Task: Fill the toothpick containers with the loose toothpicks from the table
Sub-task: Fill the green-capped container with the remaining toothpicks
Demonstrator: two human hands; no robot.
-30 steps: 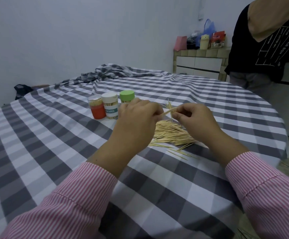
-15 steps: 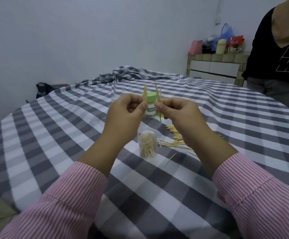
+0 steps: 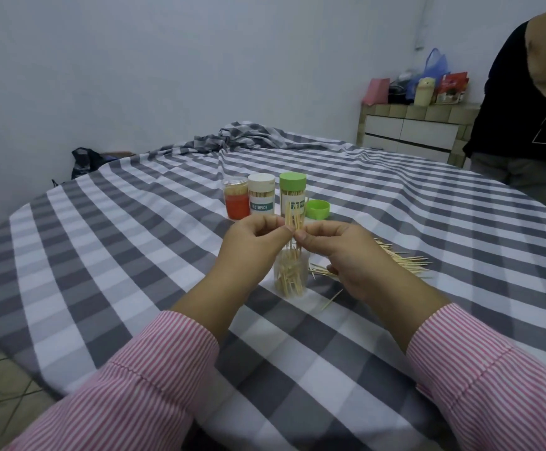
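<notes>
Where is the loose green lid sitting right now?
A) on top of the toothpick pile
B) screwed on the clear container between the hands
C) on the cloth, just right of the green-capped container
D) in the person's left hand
C: the loose green lid lies on the checked tablecloth just right of the green-capped container.

Dim, cool even room light, no glare; only faint soft shadows under the hands on the desk; wide-angle bending at edges, overall soft focus, slight compression smear
</notes>
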